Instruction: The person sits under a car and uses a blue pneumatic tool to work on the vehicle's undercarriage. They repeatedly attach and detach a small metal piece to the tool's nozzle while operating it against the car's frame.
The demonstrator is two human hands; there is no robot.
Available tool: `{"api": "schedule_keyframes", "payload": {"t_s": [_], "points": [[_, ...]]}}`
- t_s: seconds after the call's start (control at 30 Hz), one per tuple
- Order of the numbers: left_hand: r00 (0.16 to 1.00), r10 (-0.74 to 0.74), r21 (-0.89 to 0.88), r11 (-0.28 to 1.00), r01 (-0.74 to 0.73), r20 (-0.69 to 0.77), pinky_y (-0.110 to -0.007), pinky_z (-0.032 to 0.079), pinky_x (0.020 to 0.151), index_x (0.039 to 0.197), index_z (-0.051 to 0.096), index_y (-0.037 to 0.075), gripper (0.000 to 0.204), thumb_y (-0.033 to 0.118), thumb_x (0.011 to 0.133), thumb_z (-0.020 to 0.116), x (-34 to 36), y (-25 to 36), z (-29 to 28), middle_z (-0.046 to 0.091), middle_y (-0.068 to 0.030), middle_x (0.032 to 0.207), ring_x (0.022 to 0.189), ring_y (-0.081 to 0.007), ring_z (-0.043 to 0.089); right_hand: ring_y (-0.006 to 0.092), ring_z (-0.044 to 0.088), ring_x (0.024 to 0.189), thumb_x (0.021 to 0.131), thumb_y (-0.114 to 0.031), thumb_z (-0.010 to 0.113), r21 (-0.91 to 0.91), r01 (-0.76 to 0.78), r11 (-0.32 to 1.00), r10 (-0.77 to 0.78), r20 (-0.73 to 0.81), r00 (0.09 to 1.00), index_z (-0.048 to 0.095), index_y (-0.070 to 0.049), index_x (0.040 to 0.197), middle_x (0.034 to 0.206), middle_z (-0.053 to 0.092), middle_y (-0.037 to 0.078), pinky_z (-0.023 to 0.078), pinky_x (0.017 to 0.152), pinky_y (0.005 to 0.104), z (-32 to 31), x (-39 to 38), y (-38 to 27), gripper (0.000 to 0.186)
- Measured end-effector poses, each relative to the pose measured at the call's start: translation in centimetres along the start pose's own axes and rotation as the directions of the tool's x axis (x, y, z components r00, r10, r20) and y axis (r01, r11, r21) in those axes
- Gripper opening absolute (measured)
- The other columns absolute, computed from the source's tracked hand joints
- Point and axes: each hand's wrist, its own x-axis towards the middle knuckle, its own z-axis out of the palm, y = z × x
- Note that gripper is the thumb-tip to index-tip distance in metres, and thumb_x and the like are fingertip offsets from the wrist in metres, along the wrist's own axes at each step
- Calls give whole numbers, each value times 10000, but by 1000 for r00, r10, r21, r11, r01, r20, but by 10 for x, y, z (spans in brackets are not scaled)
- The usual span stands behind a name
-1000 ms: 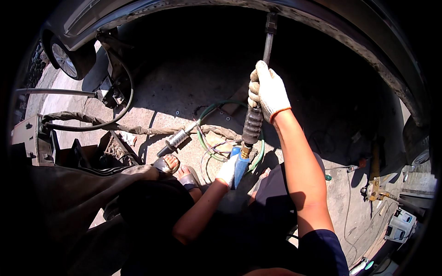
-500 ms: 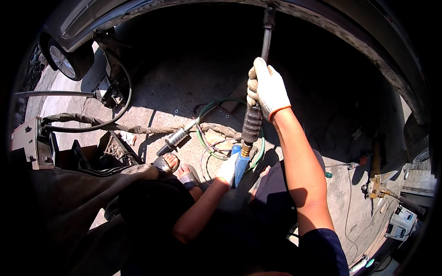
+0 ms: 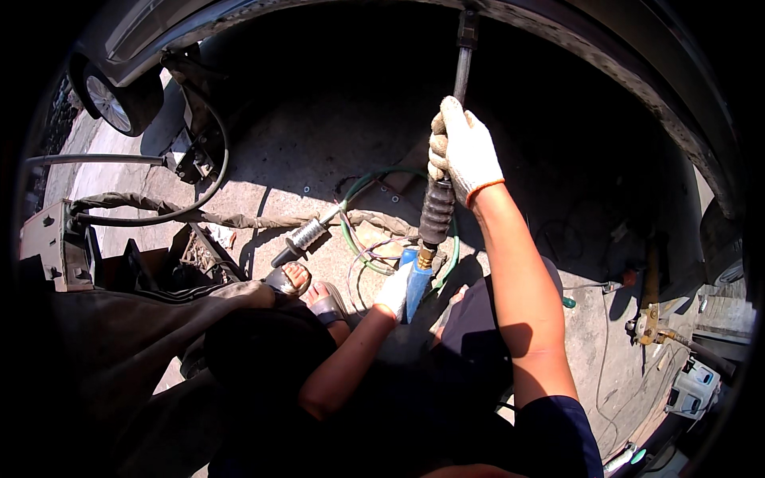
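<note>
A long tool like a slide hammer (image 3: 437, 212) runs from near my lap up to the car sill (image 3: 542, 20). It has a steel rod, a ribbed black sleeve, a brass fitting and a blue handle (image 3: 417, 287). At the rod's far end, a dark clamp (image 3: 467, 30) meets the sill's lower edge. My gloved right hand (image 3: 468, 151) is closed round the tool just above the ribbed sleeve, thumb along the rod. Lower down, my gloved left hand (image 3: 394, 291) is closed on the blue handle; its fingers are partly hidden.
Green hose (image 3: 456, 263) loops on the concrete behind the tool. A gun-like tool with a silver coil (image 3: 307, 235) lies left, joined to a wrapped cable (image 3: 199, 218). A metal box (image 3: 56, 247) stands far left, near a car wheel (image 3: 107, 103). A yellowish jack-like tool (image 3: 647, 319) lies right.
</note>
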Motion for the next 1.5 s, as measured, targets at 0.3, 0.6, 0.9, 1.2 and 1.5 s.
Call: {"api": "schedule_keyframes", "payload": {"t_s": [0.3, 0.6, 0.9, 1.2, 1.5], "points": [[856, -458, -564, 652, 506, 239, -284, 462, 692, 1079, 647, 162, 400, 504, 1055, 440, -34, 105, -5, 636, 16, 884, 750, -131, 571, 86, 337, 407, 1049, -430, 514, 30, -29, 999, 28, 46, 999, 478, -116, 820, 549, 371, -30, 331, 400, 270, 1, -8, -5, 390], [827, -410, -623, 545, 560, 384, -298, 472, 688, 1033, 661, 181, 416, 543, 1035, 455, -20, 69, -17, 636, 28, 874, 769, -122, 573, 193, 632, 535, 909, -160, 737, -130, -112, 985, 140, 228, 963, 603, -40, 845, 659, 616, 74, 586, 528, 377, -17, -10, 23, 191], [901, -398, -414, 800, 434, 175, -282, 473, 655, 1111, 629, 161, 346, 474, 1032, 505, -24, 38, -16, 644, 12, 909, 744, -95, 580, 149, 574, 480, 911, -177, 752, 49, -121, 992, 118, 52, 992, 547, -64, 818, 623, 586, 51, 512, 452, 326, -1, -33, 34, 251], [859, -496, -619, 638, 458, 125, -286, 479, 651, 1024, 697, 155, 414, 514, 1022, 491, -10, 21, -12, 659, 41, 856, 722, -115, 598, 119, 465, 467, 1018, -573, 499, 292, -61, 954, 60, 13, 998, 553, -92, 862, 578, 473, -9, 431, 481, 264, 7, -9, -6, 508], [846, -477, -607, 607, 514, 239, -287, 477, 649, 1064, 664, 168, 367, 493, 1024, 498, -16, 34, -11, 659, 4, 878, 738, -126, 609, 61, 247, 340, 950, -763, 359, 445, -523, 726, -97, 820, 563, 351, -165, 622, 460, 266, -58, 242, 322, 221, -31, 43, 11, 682]]}}
